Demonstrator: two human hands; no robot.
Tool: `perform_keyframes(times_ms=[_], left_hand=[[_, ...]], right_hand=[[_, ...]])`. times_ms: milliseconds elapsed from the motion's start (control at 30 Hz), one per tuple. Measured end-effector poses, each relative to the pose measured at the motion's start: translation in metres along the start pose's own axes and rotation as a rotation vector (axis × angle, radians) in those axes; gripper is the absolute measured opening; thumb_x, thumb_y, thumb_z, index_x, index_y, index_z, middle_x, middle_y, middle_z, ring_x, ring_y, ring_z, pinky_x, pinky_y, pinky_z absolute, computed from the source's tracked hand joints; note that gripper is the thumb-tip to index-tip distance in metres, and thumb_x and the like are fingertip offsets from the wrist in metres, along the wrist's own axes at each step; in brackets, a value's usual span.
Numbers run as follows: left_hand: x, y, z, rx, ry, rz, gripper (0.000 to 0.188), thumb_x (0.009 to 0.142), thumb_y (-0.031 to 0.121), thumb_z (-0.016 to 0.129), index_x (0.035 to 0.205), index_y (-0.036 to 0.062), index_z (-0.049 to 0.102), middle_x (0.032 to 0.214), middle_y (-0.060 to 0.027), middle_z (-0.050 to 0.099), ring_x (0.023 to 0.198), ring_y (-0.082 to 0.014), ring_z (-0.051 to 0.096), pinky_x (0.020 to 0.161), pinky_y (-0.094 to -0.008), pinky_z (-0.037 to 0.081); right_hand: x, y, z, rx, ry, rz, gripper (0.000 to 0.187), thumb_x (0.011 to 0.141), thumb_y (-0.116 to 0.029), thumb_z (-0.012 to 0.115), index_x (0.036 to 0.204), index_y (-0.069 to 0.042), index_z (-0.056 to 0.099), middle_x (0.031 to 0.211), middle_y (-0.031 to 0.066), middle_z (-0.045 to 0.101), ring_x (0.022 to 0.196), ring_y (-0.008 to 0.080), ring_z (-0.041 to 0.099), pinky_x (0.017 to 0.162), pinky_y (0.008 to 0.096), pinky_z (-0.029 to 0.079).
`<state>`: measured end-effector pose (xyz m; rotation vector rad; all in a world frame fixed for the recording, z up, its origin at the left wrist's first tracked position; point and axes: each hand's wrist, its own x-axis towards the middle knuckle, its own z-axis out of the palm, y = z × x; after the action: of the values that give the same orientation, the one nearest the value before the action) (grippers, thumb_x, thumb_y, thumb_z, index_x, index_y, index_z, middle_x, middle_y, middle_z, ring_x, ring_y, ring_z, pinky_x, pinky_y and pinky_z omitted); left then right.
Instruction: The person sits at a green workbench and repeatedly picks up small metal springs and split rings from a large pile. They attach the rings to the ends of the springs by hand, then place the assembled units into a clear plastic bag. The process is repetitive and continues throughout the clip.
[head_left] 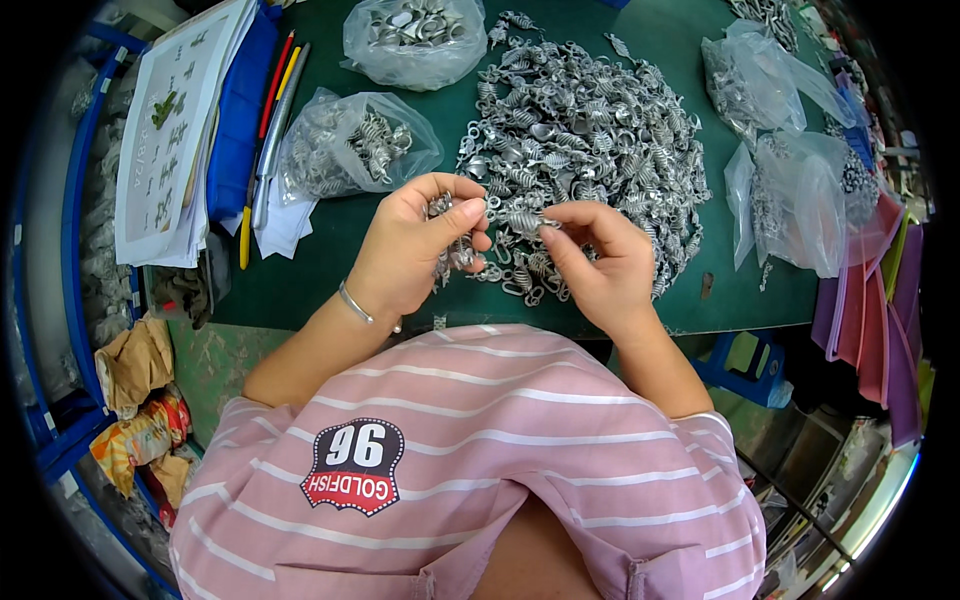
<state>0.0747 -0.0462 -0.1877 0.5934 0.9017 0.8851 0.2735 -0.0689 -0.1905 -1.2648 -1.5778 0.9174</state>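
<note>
A big heap of small grey metal pieces (600,140), many ribbed and some with ring ends, lies on the green table. At its near edge, my left hand (410,240) is closed around several of these pieces, and its thumb and forefinger pinch the ring end of one ribbed metal piece (520,221). My right hand (605,260) grips the other end of that same piece between thumb and forefinger. The piece spans the gap between both hands, just above the heap. Exactly how its ends are joined is too small to tell.
Clear plastic bags of metal parts stand at the back (415,40), left (355,150) and right (800,190). Papers (180,130), a blue tray (240,110) and pens (277,85) lie at the left. A blue stool (745,368) is below the table's right edge.
</note>
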Motion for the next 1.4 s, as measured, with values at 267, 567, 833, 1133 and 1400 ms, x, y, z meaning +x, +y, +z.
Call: perform_keyframes(times_ms=[267,567,833,1133,1400], left_hand=[[-0.001,0.003,0.004,-0.039,-0.103,-0.07,0.016,0.09,0.015,0.059,0.096,0.0,0.056,0.077,-0.0082,0.06,0.063,-0.0139,0.061,0.05,-0.0255,0.052],[-0.003,0.004,0.011,0.097,-0.019,0.058,0.013,0.089,0.012,0.059,0.09,-0.001,0.057,0.074,-0.0094,0.061,0.063,-0.015,0.061,0.05,-0.0255,0.052],[-0.005,0.006,0.013,0.183,-0.017,0.133,0.013,0.087,0.009,0.061,0.092,-0.0025,0.058,0.074,-0.0096,0.062,0.063,-0.0141,0.061,0.053,-0.0248,0.052],[-0.006,0.008,0.015,0.135,-0.006,0.141,0.016,0.084,0.003,0.063,0.097,-0.0034,0.059,0.077,-0.0114,0.063,0.065,-0.0148,0.061,0.054,-0.025,0.052],[-0.004,0.007,0.015,0.167,-0.013,0.184,0.016,0.083,0.002,0.063,0.098,-0.004,0.059,0.081,-0.0136,0.065,0.065,-0.0148,0.062,0.054,-0.0246,0.053]], right_hand=[[0.0,-0.002,-0.002,0.308,0.044,0.014,0.018,0.078,0.005,0.066,0.096,0.003,0.063,0.089,0.0071,0.062,0.077,0.0101,0.06,0.069,0.0211,0.049],[0.002,0.0,-0.001,0.394,0.001,0.055,0.023,0.079,0.005,0.066,0.101,0.003,0.061,0.09,0.0058,0.061,0.079,0.0094,0.059,0.068,0.0208,0.049],[0.002,-0.005,-0.001,0.468,-0.023,0.137,0.024,0.081,0.003,0.065,0.103,0.004,0.06,0.092,0.0062,0.06,0.081,0.0098,0.058,0.071,0.021,0.048],[0.003,-0.002,0.0,0.471,0.032,0.056,0.021,0.081,0.007,0.063,0.102,0.005,0.059,0.096,0.009,0.059,0.082,0.0125,0.059,0.074,0.023,0.05],[0.008,-0.001,-0.002,0.433,0.046,-0.11,0.018,0.079,0.012,0.06,0.096,0.006,0.06,0.099,0.013,0.058,0.089,0.0165,0.059,0.073,0.0242,0.051]])
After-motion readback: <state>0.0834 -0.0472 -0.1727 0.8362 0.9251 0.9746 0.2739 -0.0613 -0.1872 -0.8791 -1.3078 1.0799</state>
